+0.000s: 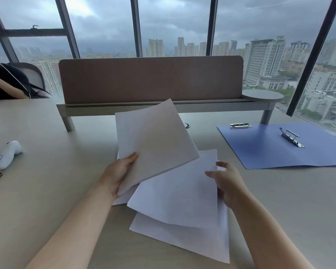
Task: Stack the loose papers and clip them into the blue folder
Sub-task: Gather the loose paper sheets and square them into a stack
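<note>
My left hand [117, 171] grips the lower left corner of a white sheet [153, 140] and holds it tilted up off the desk. My right hand [226, 183] pinches the right edge of another white sheet [178, 199], lifted slightly. More loose papers [182, 237] lie fanned beneath them on the desk. The blue folder [275, 150] lies open and flat at the right, beyond my right hand. It has a metal clip [291, 137] near its middle and a second metal clip [240, 125] at its top left edge.
A brown desk divider [151, 80] on a grey raised shelf [124, 108] stands behind the papers. A white handheld device [7, 154] lies at the left. Another person's arm and dark hair [6, 82] show at the far left. Windows run behind.
</note>
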Demonstrator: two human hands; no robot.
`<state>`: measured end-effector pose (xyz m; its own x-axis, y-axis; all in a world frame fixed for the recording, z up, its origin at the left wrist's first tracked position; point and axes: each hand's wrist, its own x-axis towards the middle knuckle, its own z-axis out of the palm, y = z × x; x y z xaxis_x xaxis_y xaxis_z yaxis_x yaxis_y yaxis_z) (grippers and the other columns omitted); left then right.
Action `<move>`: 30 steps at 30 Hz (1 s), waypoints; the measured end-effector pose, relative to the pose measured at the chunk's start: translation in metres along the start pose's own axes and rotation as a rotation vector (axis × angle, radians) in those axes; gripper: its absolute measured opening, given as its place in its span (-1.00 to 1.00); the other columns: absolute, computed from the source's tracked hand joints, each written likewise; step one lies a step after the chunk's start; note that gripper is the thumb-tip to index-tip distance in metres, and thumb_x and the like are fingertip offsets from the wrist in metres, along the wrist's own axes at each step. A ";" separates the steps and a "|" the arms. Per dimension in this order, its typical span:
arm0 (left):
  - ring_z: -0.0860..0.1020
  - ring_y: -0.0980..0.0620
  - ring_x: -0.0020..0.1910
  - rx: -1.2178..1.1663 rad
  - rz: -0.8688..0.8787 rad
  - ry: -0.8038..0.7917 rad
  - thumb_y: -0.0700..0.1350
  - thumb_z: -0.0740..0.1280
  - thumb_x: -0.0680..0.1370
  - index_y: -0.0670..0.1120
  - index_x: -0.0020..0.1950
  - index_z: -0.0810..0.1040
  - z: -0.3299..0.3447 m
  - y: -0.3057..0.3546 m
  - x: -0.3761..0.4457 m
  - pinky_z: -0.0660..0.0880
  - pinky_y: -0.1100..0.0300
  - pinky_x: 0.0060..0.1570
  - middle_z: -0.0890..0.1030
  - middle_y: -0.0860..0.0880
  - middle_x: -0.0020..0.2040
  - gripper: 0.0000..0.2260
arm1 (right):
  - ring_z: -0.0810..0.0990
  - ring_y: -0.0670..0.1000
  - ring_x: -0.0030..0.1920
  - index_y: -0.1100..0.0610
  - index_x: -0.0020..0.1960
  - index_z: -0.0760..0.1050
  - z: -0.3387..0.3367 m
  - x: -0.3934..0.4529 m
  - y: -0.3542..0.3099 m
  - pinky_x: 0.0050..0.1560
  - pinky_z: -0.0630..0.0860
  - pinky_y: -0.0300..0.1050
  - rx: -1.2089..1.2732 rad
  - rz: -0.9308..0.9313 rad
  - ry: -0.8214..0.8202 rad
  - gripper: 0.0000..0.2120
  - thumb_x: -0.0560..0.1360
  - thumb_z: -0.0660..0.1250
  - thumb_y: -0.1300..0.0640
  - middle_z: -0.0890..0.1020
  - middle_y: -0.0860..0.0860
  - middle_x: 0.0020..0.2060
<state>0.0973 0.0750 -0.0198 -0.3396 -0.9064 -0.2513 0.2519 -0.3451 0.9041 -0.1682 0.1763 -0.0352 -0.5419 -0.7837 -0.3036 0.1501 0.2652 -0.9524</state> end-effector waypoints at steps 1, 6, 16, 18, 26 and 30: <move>0.68 -0.08 -0.36 -0.005 0.000 0.006 -0.01 0.35 0.58 -0.20 0.29 0.56 0.001 -0.001 0.001 0.57 0.15 -0.39 0.71 -0.15 -0.12 -0.63 | 0.68 0.23 0.00 0.01 0.26 0.42 0.001 0.000 0.001 0.11 0.63 0.24 -0.045 -0.002 -0.037 -0.55 0.47 0.41 0.36 0.62 0.24 0.09; 0.72 -0.06 -0.08 -0.060 0.020 0.041 -0.04 0.34 0.59 -0.14 0.20 0.62 0.003 0.002 0.007 0.58 0.06 -0.06 0.71 -0.13 0.09 -0.73 | 0.67 0.30 0.05 -0.04 0.24 0.48 0.008 0.004 0.001 0.11 0.62 0.25 -0.289 -0.072 -0.169 -0.52 0.46 0.29 0.41 0.60 0.29 0.11; 0.67 -0.20 0.10 0.084 0.000 0.034 -0.11 0.43 0.48 -0.20 0.21 0.64 -0.004 0.003 0.014 0.53 -0.13 0.20 0.68 -0.18 0.15 -0.67 | 0.63 0.14 -0.15 -0.13 0.47 0.31 0.015 0.020 -0.006 -0.19 0.57 -0.04 -0.041 -0.120 -0.161 -0.37 0.55 0.26 0.40 0.69 0.15 0.02; 0.66 -0.22 0.10 0.124 -0.033 -0.004 -0.12 0.42 0.48 -0.21 0.20 0.64 -0.006 0.003 0.014 0.53 -0.14 0.20 0.68 -0.20 0.15 -0.67 | 0.64 0.11 -0.18 -0.11 0.53 0.26 0.013 0.022 -0.012 -0.26 0.60 -0.07 0.092 -0.093 -0.180 -0.35 0.58 0.23 0.42 0.69 0.10 0.01; 0.70 -0.20 -0.04 0.344 -0.006 -0.041 -0.20 0.40 0.53 -0.19 0.11 0.67 0.003 0.007 0.008 0.60 -0.06 0.01 0.72 -0.19 0.04 -0.82 | 0.66 0.09 -0.30 0.17 0.20 0.66 0.023 0.019 -0.033 -0.36 0.62 -0.13 0.283 -0.004 -0.331 -0.58 0.55 0.14 0.46 0.72 0.17 -0.08; 0.68 -0.03 -0.05 0.581 0.100 0.032 -0.22 0.38 0.56 -0.08 0.18 0.61 -0.005 0.008 0.010 0.58 0.14 -0.15 0.70 -0.07 0.07 -0.80 | 0.67 0.16 -0.17 0.22 0.14 0.66 0.031 0.026 -0.037 -0.13 0.66 -0.01 0.208 -0.033 -0.358 -0.70 0.60 0.18 0.39 0.73 0.19 -0.02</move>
<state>0.1008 0.0622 -0.0170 -0.3104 -0.9376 -0.1568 -0.2592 -0.0753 0.9629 -0.1622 0.1290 -0.0086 -0.2325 -0.9455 -0.2277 0.3210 0.1464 -0.9357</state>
